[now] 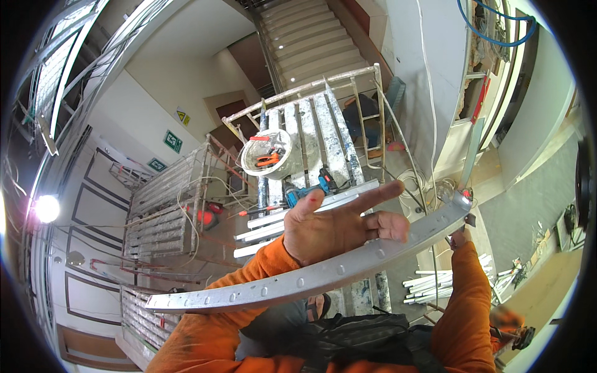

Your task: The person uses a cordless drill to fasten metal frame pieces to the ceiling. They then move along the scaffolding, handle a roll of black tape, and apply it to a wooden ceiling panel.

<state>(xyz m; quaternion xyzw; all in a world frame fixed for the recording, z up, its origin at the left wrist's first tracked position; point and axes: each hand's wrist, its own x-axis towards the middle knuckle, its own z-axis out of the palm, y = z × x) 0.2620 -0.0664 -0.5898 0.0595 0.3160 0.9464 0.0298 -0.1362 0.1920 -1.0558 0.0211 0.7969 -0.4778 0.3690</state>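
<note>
Head view: metal rail beside spread, empty left fingers (right fingers' hold unclear).

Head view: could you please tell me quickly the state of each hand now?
Left hand: open, palm showing, holding nothing.
Right hand: partly hidden near the end of the metal strip; its grip cannot be told.

Safety signs, yellow and green
Mounted on the pale wall: a yellow warning sign with a dark mark, below it a green-and-white pictogram sign; farther down, a smaller green sign. Lettering too small to read.
</note>
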